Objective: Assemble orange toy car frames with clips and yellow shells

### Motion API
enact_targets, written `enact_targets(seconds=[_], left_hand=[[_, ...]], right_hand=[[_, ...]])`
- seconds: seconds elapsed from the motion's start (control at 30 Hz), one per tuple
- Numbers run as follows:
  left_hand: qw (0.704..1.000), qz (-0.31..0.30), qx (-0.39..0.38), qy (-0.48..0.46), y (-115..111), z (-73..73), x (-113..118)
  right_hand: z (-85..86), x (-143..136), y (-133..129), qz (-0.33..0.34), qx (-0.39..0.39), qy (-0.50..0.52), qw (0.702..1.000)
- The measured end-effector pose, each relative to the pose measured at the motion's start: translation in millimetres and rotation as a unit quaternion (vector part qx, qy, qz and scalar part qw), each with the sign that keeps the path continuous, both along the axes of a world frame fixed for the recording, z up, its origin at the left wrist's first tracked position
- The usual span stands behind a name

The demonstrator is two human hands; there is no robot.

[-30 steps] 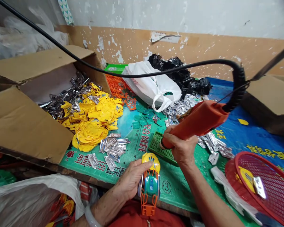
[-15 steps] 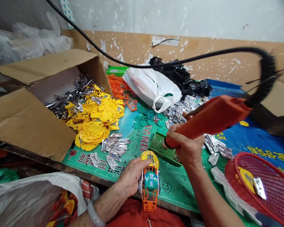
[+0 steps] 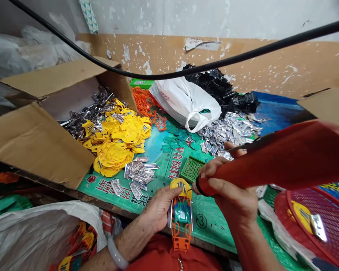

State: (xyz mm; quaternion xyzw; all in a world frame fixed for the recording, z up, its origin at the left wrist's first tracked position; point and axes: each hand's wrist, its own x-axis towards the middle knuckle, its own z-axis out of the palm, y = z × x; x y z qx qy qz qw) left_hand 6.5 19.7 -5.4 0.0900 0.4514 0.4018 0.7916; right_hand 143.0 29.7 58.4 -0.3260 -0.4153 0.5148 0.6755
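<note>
My left hand (image 3: 161, 205) is closed round the side of a plastic toy car body, its thumb on the yellow front piece (image 3: 181, 187). An orange frame (image 3: 181, 239), a green middle piece (image 3: 183, 212) and silvery side plates make up the rest of it. Wrapped in my right hand (image 3: 234, 192) is an electric screwdriver (image 3: 274, 162) with a red-orange cover, lying slanted with its front end low and near the yellow piece. Its tip is hidden by my fingers. Just behind the tip sits a small green perforated tray (image 3: 192, 168) holding tiny screws.
Yellow parts (image 3: 115, 154) spill from a cardboard box (image 3: 45, 146) at left. Silver plates (image 3: 141, 173), orange frames (image 3: 144, 101), a white bag (image 3: 186, 101) and black parts (image 3: 223, 94) cover the table. A red basket (image 3: 292, 226) stands at right; a black cable (image 3: 164, 76) hangs across.
My right hand has brought the screwdriver from over the screw tray towards me, close to the toy car body. My left hand still holds the body in about the same place.
</note>
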Motion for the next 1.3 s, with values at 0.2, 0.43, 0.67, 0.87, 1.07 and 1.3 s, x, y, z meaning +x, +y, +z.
enact_targets(seconds=[0.2,0.43,0.67,0.87,1.07,1.3], left_hand=[[0.999,-0.004,-0.008,-0.032,1,0.3,1],[0.999,-0.008,-0.005,-0.046,2,-1.9,0],[0.999,-0.010,-0.004,-0.034,2,-2.5,0],[1.000,0.003,0.010,0.002,-2,-8.8,1],[1.000,0.009,0.027,0.005,-5,-11.5,1],[0.999,0.001,0.028,-0.016,-7,-10.6,1]], right_hand=[[-4.7,-1,-1,0.018,0.013,-0.010,1.000],[-12.2,2,-4,0.036,0.003,-0.032,0.999],[-18.2,3,-4,0.031,0.010,-0.057,0.998],[-20.6,2,-3,0.009,0.007,-0.095,0.995],[-20.2,0,-2,-0.004,0.005,-0.126,0.992],[-22.4,-3,-5,-0.006,0.007,-0.138,0.990]])
